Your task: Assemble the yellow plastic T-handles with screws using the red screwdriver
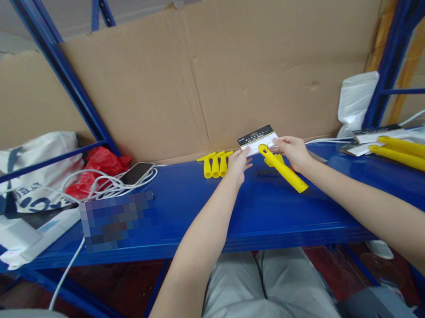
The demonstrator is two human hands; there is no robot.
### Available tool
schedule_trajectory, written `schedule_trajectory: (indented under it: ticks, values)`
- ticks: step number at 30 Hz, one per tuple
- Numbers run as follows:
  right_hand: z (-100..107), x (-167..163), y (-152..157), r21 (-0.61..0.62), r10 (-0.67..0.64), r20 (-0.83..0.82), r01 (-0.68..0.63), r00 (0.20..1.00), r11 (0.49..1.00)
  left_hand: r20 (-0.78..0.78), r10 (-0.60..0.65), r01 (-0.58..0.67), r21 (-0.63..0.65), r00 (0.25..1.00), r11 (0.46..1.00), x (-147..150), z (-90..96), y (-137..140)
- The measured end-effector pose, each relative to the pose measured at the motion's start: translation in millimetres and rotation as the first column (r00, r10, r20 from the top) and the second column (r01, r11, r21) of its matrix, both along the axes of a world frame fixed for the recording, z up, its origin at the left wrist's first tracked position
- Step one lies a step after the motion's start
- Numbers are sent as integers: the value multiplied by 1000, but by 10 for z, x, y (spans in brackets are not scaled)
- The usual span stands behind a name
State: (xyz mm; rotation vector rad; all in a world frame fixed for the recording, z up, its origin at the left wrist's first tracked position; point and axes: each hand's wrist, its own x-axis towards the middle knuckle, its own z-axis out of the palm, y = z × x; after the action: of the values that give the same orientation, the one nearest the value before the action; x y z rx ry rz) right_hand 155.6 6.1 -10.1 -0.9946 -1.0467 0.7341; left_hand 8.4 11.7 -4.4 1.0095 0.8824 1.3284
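Card, printed black along its far part and white along its near part, is sitting between two hands over the far middle of the blue surface. The left hand is pinching its left end, the grip narrow; the right hand is pinching its right end likewise. A yellow tool is overlapping the card's near edge with its rounded end, its handle pointing near and right; whether the right grip is also holding it, I cannot tell. Left of the hands, three yellow pieces are lying side by side. Farther left, a phone is lying beside coiled white cable, while a red bag and a white cloth bag are sitting beyond. On the right, long yellow pieces are lying near more cards. A cardboard panel is standing along the far side.
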Motion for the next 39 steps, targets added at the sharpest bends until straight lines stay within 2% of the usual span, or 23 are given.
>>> schedule_trajectory:
  ticks: [3, 9, 18, 22, 26, 30, 32, 35, 39]
  values:
    - [-11, -1, 12, -13, 1, 9, -1, 1000, 1000, 85, -10, 9, 17, 996, 1000, 27, 4, -6]
    - [-39, 11, 45, 17, -11, 90, 9, 996, 1000, 144, 99, -104, 29, 985, 994, 66, -3, 9]
    - [-47, 20, 45, -3, -46, 111, 47, 993, 999, 191, 95, -99, 10, 977, 995, 72, -9, -25]
    - [-98, 37, 77, -19, -41, 112, 43, 993, 999, 147, 99, -103, 20, 984, 995, 64, 1, -35]
    - [-124, 39, 99, -38, -55, 197, 64, 979, 997, 88, 75, -77, 18, 993, 997, 55, 17, -41]
    - [-121, 11, 88, -50, -102, 263, 119, 959, 992, 113, 104, -104, -4, 988, 995, 63, 10, -24]
    - [-127, 0, 79, -52, -71, 301, 91, 951, 995, 117, 123, -122, -14, 986, 992, 68, 1, -12]
    - [-137, 6, 65, 20, -69, 445, 67, 893, 998, 104, 155, -153, -28, 983, 988, 70, -15, 2]
    - [-126, 29, 39, 258, -230, 700, 61, 676, 964, 80, 201, -199, -37, 976, 979, 62, -24, 9]
